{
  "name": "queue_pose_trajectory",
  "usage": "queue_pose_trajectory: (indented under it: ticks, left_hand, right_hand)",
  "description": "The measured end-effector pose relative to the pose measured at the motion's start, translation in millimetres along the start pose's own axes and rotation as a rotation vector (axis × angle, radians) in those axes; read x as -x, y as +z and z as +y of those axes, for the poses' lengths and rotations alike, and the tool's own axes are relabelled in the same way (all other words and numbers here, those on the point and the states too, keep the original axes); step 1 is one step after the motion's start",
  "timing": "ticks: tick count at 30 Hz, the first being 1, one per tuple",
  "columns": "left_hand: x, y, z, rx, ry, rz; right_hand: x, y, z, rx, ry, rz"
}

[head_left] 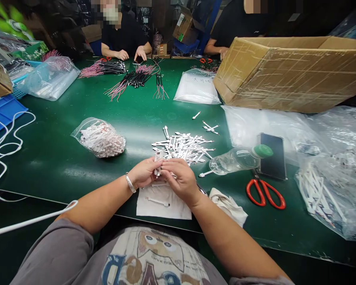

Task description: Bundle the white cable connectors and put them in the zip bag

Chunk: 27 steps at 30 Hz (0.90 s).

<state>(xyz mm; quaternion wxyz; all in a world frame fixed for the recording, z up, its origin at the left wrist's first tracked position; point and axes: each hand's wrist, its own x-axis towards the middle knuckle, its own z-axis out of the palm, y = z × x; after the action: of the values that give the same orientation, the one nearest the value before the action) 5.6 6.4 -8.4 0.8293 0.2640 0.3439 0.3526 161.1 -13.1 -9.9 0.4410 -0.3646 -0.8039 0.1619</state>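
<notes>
My left hand (145, 172) is closed, pinching a small bunch of short white cables (158, 160) with their connector ends pointing up. My right hand (182, 180) closes on the same bunch from the other side; its fingers partly hide the cables. Just beyond my hands is a loose pile of short white cables (190, 147). Below my wrists a white cloth (166, 211) lies flat at the table edge, with a single short cable (157, 202) on it. To the left of the pile rests a clear bag (102, 138) full of similar cables.
Right of the pile lie a clear bottle (235, 160) with a green cap, a dark phone (273, 156), red-handled scissors (265, 192) and a crumpled cloth (228, 206). Plastic bags and a large carton (296, 75) occupy the right. Two people sit across, near black-and-pink wires (136, 79).
</notes>
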Motion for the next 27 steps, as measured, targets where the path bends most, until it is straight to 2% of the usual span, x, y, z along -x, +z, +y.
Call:
queue_pose_trajectory:
  ticks: [2, 4, 11, 18, 23, 27]
  left_hand:
    - [3, 2.6, 1, -0.097, 0.008, -0.021]
    - [5, 4.7, 2, -0.191, 0.001, -0.062]
    - [6, 3.1, -4, -0.471, 0.007, -0.235]
    - [7, 3.3, 3, -0.663, 0.009, -0.264]
    - [8, 0.4, 7, -1.024, 0.203, -0.175]
    - [9, -7.6, 9, -1.15, 0.383, -0.042]
  right_hand:
    - [0, -3, 1, 0.022, 0.072, 0.147]
    - [0, -5, 3, 0.09, 0.116, 0.221]
    - [-3, -13, 9, 0.17, 0.109, 0.115]
    - [-6, -19, 10, 0.131, 0.029, 0.0]
    - [-6, -21, 9, 0.091, 0.042, -0.095]
    - [-7, -22, 6, 0.136, 0.031, -0.143]
